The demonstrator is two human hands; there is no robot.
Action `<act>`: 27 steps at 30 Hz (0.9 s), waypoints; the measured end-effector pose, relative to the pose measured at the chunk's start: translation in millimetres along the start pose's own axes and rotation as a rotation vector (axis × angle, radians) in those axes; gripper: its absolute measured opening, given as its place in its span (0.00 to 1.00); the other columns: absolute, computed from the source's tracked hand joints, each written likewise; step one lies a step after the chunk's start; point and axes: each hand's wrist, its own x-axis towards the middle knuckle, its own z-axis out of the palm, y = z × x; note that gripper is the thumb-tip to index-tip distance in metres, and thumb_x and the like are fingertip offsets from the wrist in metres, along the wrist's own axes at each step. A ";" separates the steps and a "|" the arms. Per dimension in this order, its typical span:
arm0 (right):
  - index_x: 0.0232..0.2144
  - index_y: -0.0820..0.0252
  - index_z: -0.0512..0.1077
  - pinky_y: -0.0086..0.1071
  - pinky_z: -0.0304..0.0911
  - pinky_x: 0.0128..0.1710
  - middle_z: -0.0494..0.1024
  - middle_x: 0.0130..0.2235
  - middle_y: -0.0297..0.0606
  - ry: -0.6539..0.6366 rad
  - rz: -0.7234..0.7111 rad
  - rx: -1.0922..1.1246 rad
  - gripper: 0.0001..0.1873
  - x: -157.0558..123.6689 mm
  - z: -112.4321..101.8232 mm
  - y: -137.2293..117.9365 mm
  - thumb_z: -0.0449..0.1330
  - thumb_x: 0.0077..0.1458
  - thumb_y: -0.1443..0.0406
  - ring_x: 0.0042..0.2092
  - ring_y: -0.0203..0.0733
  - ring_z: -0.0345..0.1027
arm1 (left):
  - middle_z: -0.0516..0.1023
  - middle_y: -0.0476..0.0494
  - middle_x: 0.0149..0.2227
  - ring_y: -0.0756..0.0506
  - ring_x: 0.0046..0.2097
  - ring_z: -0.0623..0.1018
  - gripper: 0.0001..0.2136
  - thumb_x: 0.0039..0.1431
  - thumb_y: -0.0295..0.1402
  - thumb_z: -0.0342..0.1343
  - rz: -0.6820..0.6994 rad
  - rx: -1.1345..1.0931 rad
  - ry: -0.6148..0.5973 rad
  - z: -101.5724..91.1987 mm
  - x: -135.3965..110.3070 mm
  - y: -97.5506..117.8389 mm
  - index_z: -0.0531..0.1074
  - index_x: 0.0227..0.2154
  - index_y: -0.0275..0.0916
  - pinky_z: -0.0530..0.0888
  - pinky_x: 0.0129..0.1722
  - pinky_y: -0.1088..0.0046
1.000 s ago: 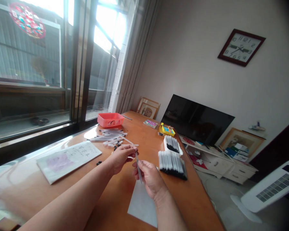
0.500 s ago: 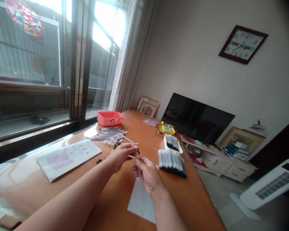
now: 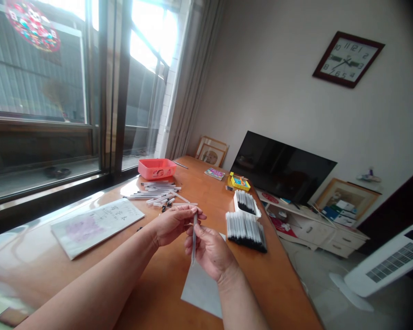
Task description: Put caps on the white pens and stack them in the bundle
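My right hand (image 3: 211, 250) is closed round a thin white pen barrel (image 3: 193, 238) that stands nearly upright over the wooden table (image 3: 151, 293). My left hand (image 3: 174, 222) pinches the barrel's top end with its fingertips. A white sheet of paper (image 3: 201, 288) lies under my hands. A stack of finished white pens with black ends (image 3: 246, 231) lies just to the right. Loose white pen parts (image 3: 156, 192) are scattered beyond my left hand.
A red plastic tray (image 3: 156, 168) sits near the window. A white box of pens (image 3: 247, 204) stands behind the stack. A printed sheet (image 3: 96, 220) lies at the left. A yellow box (image 3: 239, 182), a small booklet (image 3: 215, 173) and a television (image 3: 282, 166) are farther back.
The pen barrel has swung from a slant to nearly upright in my right hand. My left fingertips stay at its top end. The view has shifted slightly.
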 end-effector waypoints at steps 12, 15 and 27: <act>0.34 0.61 0.78 0.28 0.57 0.28 0.78 0.28 0.36 0.251 -0.041 -0.023 0.20 8.5 -15.3 -0.4 0.72 0.48 0.51 0.29 0.36 0.67 | 0.82 0.35 0.45 0.44 0.40 0.80 0.20 0.54 0.47 0.66 0.097 0.158 0.225 -16.8 6.6 5.6 0.79 0.42 0.37 0.71 0.37 0.70; 0.33 0.61 0.78 0.26 0.52 0.24 0.76 0.26 0.34 0.395 -0.078 0.003 0.20 12.1 -25.3 -1.7 0.73 0.46 0.52 0.24 0.32 0.61 | 0.83 0.37 0.43 0.46 0.37 0.79 0.19 0.52 0.47 0.66 0.173 0.178 0.491 -36.4 10.1 15.6 0.78 0.40 0.37 0.70 0.36 0.72; 0.31 0.63 0.78 0.26 0.52 0.22 0.75 0.25 0.35 0.448 -0.100 0.025 0.18 13.5 -30.6 -2.7 0.72 0.48 0.53 0.22 0.30 0.58 | 0.82 0.40 0.35 0.32 0.48 0.75 0.08 0.43 0.35 0.65 0.200 0.911 0.943 -86.6 14.4 21.7 0.80 0.30 0.45 0.65 0.45 0.60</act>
